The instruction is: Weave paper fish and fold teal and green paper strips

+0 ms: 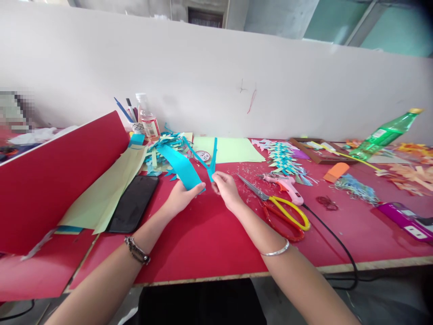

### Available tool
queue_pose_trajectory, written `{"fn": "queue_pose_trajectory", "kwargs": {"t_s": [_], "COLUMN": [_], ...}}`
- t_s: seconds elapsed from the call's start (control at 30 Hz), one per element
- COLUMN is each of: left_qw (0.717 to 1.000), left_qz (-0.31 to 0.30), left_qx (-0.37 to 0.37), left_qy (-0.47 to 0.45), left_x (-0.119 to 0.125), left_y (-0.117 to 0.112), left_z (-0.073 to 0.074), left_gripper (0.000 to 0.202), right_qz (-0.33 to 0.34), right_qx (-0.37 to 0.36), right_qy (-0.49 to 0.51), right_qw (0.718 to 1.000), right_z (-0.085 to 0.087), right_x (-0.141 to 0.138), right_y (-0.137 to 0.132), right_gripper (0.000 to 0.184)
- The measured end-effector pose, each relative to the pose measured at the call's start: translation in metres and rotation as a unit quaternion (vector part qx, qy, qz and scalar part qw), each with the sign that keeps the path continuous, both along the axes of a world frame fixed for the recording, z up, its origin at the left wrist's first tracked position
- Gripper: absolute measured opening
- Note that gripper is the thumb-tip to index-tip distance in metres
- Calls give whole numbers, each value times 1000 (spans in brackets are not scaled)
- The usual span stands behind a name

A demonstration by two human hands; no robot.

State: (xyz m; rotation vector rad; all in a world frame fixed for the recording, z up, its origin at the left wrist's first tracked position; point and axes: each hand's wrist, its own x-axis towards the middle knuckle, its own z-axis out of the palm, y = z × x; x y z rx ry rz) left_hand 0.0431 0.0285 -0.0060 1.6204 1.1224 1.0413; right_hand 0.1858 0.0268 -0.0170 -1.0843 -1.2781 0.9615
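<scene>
Over the red tabletop, my left hand (184, 195) is closed on a wide blue paper strip (182, 166), thumb on top near its lower end. The strip runs up and left toward a heap of cut blue and green paper strips (162, 151). Beside it, my right hand (225, 186) pinches a narrow blue paper strip (212, 163), folded into a V with two ends pointing up. The fingertips partly hide the fold. Behind the hands lie pale green paper sheets (237, 151) and a small round tape roll (203, 156).
Scissors (270, 196) and a pink glue gun (286, 184) with a black cord lie right of my right hand. A phone (133, 203) and a red upright board (67, 180) stand left. A woven paper piece (286, 158), a green bottle (385, 135) and a purple power strip (406, 221) are further right.
</scene>
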Motion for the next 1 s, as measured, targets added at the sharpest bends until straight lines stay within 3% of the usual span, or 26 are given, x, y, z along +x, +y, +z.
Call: {"fn": "queue_pose_trajectory", "kwargs": {"t_s": [0.2,0.37,0.47,0.87,1.0], "left_qw": [989,977,968,900,901], "left_qz": [-146,-208,-241,-372,-380], "left_qx": [-14,-25,-50,-159,-177], "left_qy": [17,37,57,162,115], "left_x": [1,1,0,-5,-8], "left_y": [-6,-12,-13,-12,-7], "left_z": [0,3,2,10,7], "left_gripper": [23,22,24,30,36], "right_qz": [-60,74,114,65,40], "right_qx": [34,17,11,-20,-13], "right_qy": [35,-23,-29,-1,-1], "right_qw": [997,997,993,998,999], "right_z": [2,4,8,3,5], "right_x": [3,-2,-4,-3,-5], "right_y": [1,-3,-7,-4,-5], "right_gripper": [21,25,24,19,21]}}
